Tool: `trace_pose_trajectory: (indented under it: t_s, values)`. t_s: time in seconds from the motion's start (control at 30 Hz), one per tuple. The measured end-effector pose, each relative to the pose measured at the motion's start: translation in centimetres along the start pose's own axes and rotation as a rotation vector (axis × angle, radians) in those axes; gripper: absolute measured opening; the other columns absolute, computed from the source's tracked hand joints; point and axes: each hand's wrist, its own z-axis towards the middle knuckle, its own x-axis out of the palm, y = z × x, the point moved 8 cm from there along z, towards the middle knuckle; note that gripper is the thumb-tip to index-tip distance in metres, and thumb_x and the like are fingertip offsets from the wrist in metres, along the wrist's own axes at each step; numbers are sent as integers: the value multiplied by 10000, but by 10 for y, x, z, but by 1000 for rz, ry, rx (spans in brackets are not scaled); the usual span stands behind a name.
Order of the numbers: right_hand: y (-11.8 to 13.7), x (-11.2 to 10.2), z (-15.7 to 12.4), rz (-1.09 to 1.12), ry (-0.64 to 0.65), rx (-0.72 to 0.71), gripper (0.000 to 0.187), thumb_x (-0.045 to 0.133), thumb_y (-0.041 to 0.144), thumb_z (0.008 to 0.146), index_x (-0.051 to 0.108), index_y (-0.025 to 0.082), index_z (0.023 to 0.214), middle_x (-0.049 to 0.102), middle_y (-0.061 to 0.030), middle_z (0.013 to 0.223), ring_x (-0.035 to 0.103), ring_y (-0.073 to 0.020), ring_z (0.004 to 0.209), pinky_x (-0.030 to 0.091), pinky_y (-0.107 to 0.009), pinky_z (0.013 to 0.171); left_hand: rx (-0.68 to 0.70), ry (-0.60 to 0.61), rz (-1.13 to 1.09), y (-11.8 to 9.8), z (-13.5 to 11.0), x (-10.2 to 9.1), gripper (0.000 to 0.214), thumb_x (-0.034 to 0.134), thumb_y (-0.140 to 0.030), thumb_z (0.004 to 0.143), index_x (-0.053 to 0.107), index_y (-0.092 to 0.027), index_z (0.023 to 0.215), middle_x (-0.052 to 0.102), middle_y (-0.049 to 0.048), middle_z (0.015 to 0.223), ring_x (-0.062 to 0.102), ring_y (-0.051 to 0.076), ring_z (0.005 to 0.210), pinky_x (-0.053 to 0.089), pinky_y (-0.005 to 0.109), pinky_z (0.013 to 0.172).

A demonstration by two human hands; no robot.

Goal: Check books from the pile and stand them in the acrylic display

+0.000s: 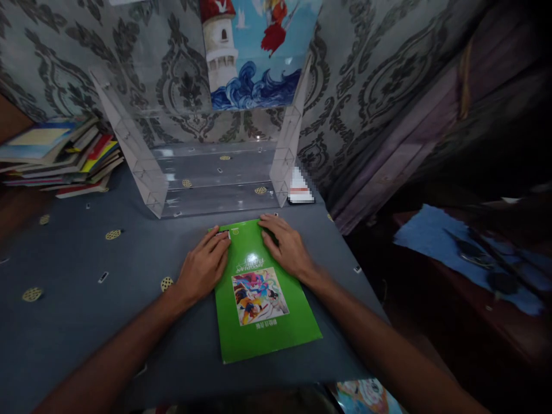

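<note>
A green book [268,339] with a colourful picture on its cover lies flat on the table, its printed title upside down to me. My left hand [205,263] rests on the far left part of the cover, fingers stretched out over the edge. On the far right part lies my right hand [285,246], fingers extended and thumb apart. Both hands touch the book without gripping it. Just beyond the book stands a clear acrylic rack [149,184] with stepped side panels.
A stack of books [64,152] sits at the back left of the grey patterned table [129,259]. A poster with a lighthouse [254,54] hangs behind the rack. Right of the table, a blue cloth [435,236] lies on a lower dark red surface. A curtain [401,155] hangs at the right.
</note>
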Motion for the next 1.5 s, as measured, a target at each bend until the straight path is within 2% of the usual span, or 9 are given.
trace_pose_trajectory:
  t_s: [0.13,0.27,0.5,0.7,0.83,1.0,1.27,1.5]
  values:
    - [-1,1,1,11,-54,3,291,492,207,947,700,182,1150,687,-143,1284,605,-278,1274,469,-522,1114,40,-92,-78,5,2,-6,216,472,-167,986,641,-178,1120,708,100,1226,579,269,1314,540,463,1077]
    - [0,9,7,3,-82,25,294,498,184,935,699,193,1149,685,-144,1283,602,-286,1272,448,-544,1124,36,-112,-113,15,5,-9,200,472,-150,976,641,-181,1078,705,106,1213,571,268,1324,530,467,1086]
    - [0,15,13,-7,-43,32,309,489,184,931,687,171,1167,668,-159,1308,586,-298,1287,429,-553,1129,20,-31,-11,18,7,-2,251,455,-174,983,631,-139,1158,682,136,1267,523,318,1362,505,521,1098]
    - [-6,8,11,31,-40,18,318,497,202,932,676,202,1194,672,-127,1312,582,-282,1290,443,-527,1115,-20,17,37,20,6,4,315,431,-183,990,601,-157,1253,636,128,1365,495,304,1387,477,531,1120]
    - [-12,1,12,25,-46,9,325,481,183,928,683,196,1184,695,-121,1265,619,-275,1219,489,-497,1063,-29,43,40,22,7,6,330,415,-185,991,601,-155,1261,624,131,1384,477,298,1404,458,523,1139]
    - [-19,0,14,66,-11,-6,339,482,155,916,683,202,1184,717,-99,1223,638,-257,1177,491,-476,1052,-23,69,40,23,10,5,342,391,-210,998,597,-167,1268,622,129,1387,479,289,1402,452,521,1140]
    - [-53,2,22,333,-31,131,393,452,84,882,727,215,1130,750,-43,1143,681,-198,1085,516,-413,1018,-5,200,199,10,27,4,313,411,-202,973,631,-157,1191,644,167,1330,571,329,1288,429,583,1103]
    - [-58,2,31,502,-66,165,475,419,-6,799,720,161,1126,758,-68,1130,695,-192,1091,507,-424,1050,163,239,79,-17,61,30,380,396,-208,979,591,-153,1300,618,149,1389,532,281,1344,428,513,1124]
